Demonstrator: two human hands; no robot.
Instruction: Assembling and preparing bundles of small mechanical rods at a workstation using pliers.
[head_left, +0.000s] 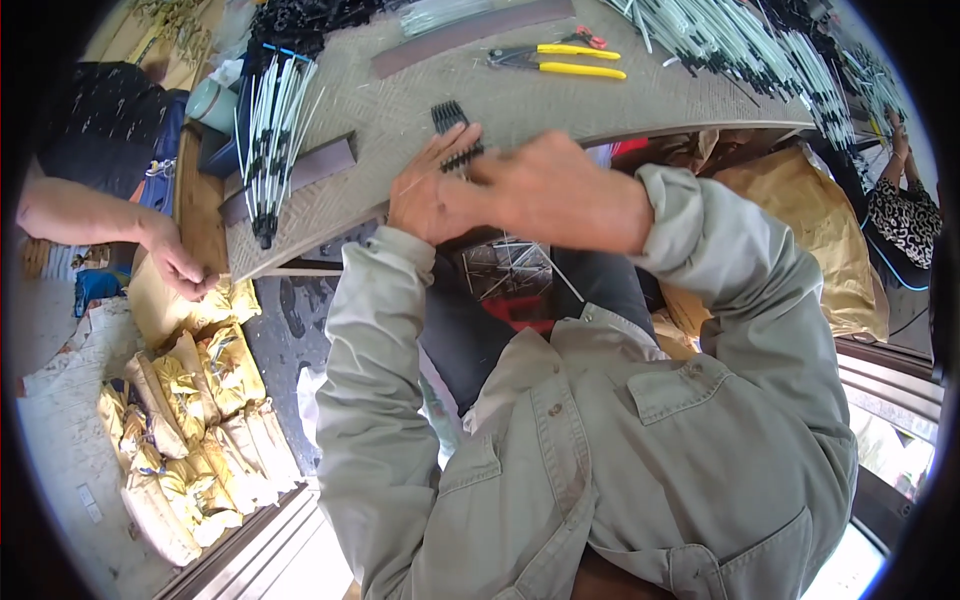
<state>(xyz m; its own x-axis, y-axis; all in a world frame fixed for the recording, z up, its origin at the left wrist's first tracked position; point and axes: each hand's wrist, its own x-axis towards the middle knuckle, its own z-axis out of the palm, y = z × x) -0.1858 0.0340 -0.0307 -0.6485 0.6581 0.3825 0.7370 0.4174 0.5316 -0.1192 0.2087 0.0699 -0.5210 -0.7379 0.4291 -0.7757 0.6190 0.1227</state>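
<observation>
Toothed pieces [449,116], two visible: left fingers [456,140] hold one, right fingers [487,171] I can't tell.

No text, label, number or sign can be read. On the far left, the blue cloth [160,168] carries small pale marks, too small to make out. On the near left, a small pale slip [89,503] lies on the floor [70,455]; any print on it is illegible, as is any on the yellow-wrapped packages [190,440].
</observation>
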